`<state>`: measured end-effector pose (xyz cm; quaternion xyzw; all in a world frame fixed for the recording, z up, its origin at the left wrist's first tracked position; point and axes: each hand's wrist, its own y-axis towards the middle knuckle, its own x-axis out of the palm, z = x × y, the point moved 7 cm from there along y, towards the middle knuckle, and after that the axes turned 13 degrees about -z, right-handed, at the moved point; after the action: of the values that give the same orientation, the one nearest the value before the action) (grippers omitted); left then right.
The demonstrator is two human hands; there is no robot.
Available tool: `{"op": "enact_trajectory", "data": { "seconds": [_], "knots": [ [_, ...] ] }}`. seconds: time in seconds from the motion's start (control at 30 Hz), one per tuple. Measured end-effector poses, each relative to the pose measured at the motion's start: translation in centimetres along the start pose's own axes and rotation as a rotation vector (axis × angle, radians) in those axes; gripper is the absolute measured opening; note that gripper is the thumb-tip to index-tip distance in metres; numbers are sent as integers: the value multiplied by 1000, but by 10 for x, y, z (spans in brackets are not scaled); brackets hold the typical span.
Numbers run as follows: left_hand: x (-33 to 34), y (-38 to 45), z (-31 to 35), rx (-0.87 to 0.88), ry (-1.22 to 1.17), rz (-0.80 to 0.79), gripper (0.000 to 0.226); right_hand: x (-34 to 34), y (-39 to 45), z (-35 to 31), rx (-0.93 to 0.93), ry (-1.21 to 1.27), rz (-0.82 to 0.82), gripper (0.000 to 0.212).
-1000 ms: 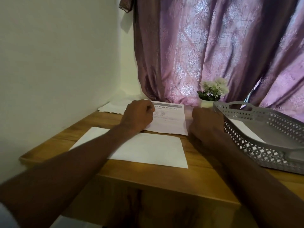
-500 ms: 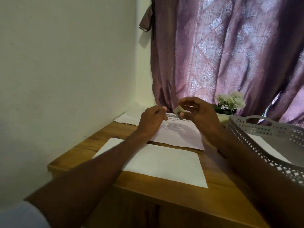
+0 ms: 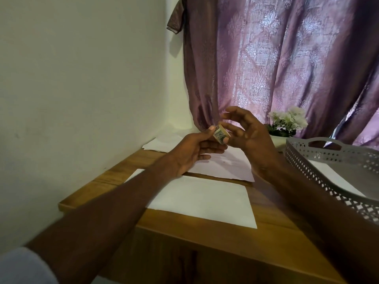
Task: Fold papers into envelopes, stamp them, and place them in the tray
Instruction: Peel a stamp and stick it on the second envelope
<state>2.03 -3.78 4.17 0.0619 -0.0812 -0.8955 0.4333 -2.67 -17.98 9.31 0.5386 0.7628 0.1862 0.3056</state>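
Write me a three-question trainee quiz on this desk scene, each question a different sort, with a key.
1. True or false: the small stamp block is resting on the wooden table.
2. Multiple choice: where does the grey perforated tray sit? A) at the table's right side B) against the left wall C) on the floor
3. Fill in: the blank white sheet nearest the camera lies ____ on the table.

Key
1. False: it is held above the table between the left hand and the right hand, pinched by the fingers.
2. A
3. Flat, unfolded; the printed sheet lies just beyond it.
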Motion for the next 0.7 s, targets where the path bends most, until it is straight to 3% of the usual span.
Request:
{"op": "enact_trajectory", "data": {
  "seconds": [0.17,0.5,0.7],
  "knots": [
    [-5,0,3,53,-68,31,35,2,2,4,-4,-56,-15,65],
    [-14,-1,7,169,-105,114,25,-3,0,27,227,-125,67,62],
    [-9,-1,5,144,2,98,28,0,-1,28,245,-177,84,32]
  ]
}}
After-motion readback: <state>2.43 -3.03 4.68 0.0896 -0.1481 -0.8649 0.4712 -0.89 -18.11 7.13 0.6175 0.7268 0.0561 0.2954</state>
